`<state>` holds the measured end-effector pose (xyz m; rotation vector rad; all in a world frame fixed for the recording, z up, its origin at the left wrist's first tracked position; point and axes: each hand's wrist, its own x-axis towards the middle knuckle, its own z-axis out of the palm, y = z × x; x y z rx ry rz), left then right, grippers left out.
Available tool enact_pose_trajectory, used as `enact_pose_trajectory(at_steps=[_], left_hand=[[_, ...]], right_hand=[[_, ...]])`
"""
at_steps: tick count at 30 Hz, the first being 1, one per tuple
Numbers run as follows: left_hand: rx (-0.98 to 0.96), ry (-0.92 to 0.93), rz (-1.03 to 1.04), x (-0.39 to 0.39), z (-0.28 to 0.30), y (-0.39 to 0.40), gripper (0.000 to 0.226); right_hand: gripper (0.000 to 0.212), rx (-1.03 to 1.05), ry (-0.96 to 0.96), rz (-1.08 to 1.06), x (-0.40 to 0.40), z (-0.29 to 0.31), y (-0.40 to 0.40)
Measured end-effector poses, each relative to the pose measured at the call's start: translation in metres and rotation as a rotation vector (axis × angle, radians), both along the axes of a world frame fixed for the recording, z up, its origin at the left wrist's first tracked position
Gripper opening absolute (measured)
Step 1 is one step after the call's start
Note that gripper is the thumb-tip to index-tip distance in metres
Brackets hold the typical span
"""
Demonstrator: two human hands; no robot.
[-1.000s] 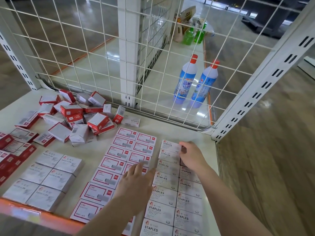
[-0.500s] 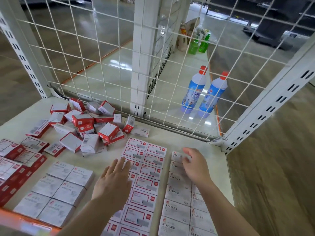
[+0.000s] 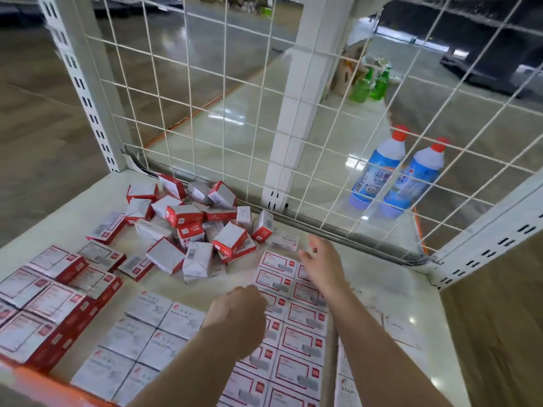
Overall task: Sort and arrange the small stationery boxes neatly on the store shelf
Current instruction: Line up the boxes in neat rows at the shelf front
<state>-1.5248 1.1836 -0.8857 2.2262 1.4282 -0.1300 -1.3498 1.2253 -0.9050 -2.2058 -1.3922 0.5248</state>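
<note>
Right hand (image 3: 318, 261) was at frame centre-right, fingers spread and relaxed, holding nothing. It reached over the far end of the rows of red-bordered boxes (image 3: 296, 333), fingertips near a lone white staples box (image 3: 283, 240) lying flat just beyond the rows. Whether the palm touched the boxes beneath could not be told.

Left hand (image 3: 238, 315) was at lower centre, fingers curled under, knuckles up, over the left edge of the same rows. Whether it gripped a box could not be told.

The loose pile of red-and-white boxes (image 3: 194, 227) lay jumbled at centre-left, up and left of both hands, apart from them. Small cardboard cuboids, matte, some tilted on edge, barcodes visible.

White flat boxes (image 3: 138, 342) sat in a tidy grid at lower left beside the left forearm. Red-sided stacked boxes (image 3: 47, 304) were at far left.

The shelf (image 3: 382, 277) was pale, smooth and glossy, backed by a white wire grid (image 3: 205, 83).
</note>
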Motion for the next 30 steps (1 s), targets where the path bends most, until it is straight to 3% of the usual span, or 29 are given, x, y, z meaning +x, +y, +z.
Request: enact_pose_trajectory(at_steps=[6,12,16,21,25,30], left_hand=[[0.025,-0.024,-0.009,0.0,0.0,0.001,0.028],[0.043,0.024,-0.029,0.002,-0.005,-0.002,0.034],[0.062,0.078,-0.056,0.003,-0.003,-0.005,0.033],[0.076,0.11,-0.079,0.005,-0.002,-0.013,0.04],[-0.019,0.117,-0.093,0.001,0.006,-0.018,0.049],[-0.113,0.006,0.002,0.004,0.031,-0.024,0.042]], right_hand=[[0.051,-0.055,-0.041,0.054,-0.003,-0.002,0.025],[0.04,-0.107,-0.159,0.141,0.002,0.0,0.029],[0.035,-0.105,-0.234,0.081,0.008,0.001,0.015],[0.029,0.027,-0.209,-0.059,0.027,0.012,-0.015],[0.026,0.111,-0.121,-0.124,0.037,0.027,-0.043],[0.018,0.194,-0.044,-0.035,0.032,0.044,-0.088]])
